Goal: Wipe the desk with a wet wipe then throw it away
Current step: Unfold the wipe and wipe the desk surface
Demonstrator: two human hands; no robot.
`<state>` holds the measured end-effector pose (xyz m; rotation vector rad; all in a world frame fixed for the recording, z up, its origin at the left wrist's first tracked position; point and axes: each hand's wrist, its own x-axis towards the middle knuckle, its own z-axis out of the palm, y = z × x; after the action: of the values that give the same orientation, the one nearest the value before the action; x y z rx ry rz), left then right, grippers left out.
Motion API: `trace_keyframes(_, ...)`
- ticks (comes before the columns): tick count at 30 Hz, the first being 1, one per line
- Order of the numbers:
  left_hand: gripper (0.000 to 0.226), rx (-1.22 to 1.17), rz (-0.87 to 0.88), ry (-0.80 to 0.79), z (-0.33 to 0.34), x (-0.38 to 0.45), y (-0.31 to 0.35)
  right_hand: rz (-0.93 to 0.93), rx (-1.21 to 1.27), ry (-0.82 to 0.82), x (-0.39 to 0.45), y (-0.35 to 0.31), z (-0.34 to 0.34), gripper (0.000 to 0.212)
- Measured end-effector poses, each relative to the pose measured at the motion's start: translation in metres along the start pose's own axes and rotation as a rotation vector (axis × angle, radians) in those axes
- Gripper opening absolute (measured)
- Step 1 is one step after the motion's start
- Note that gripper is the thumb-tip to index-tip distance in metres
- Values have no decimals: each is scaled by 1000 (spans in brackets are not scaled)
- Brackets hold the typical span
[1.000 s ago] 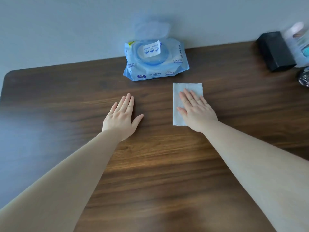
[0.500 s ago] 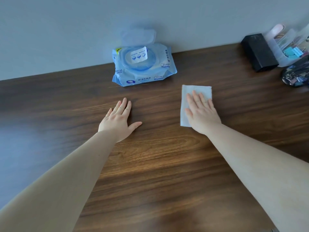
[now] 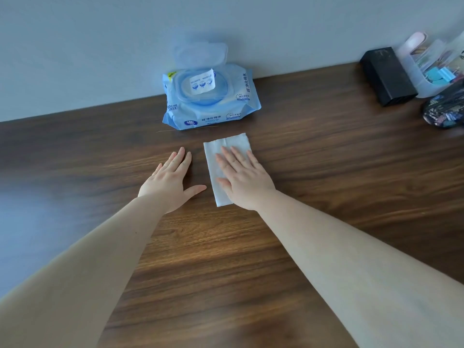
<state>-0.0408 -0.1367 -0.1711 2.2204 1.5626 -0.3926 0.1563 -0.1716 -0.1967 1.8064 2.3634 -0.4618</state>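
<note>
A white wet wipe (image 3: 213, 159) lies flat on the dark wooden desk (image 3: 339, 177), just in front of the wipe pack. My right hand (image 3: 244, 182) rests palm down on the wipe with fingers stretched out, pressing it to the wood and covering its right half. My left hand (image 3: 170, 184) lies flat on the bare desk right beside it, its thumb almost touching the wipe's left edge, with nothing under it.
A blue wet-wipe pack (image 3: 208, 101) with its lid flipped up sits against the wall. At the back right stand a black box (image 3: 388, 75), a clear organizer (image 3: 431, 69) and a dark patterned pouch (image 3: 444, 110).
My right hand slid the wipe to the right, then back left until it sits next to my left hand. The left hand stayed in place.
</note>
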Motion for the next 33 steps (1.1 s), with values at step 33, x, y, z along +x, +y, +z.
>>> trace_keyframes(33, 130, -138, -283, 116, 18, -81, -149, -162, -15, 25, 93, -191, 12, 61)
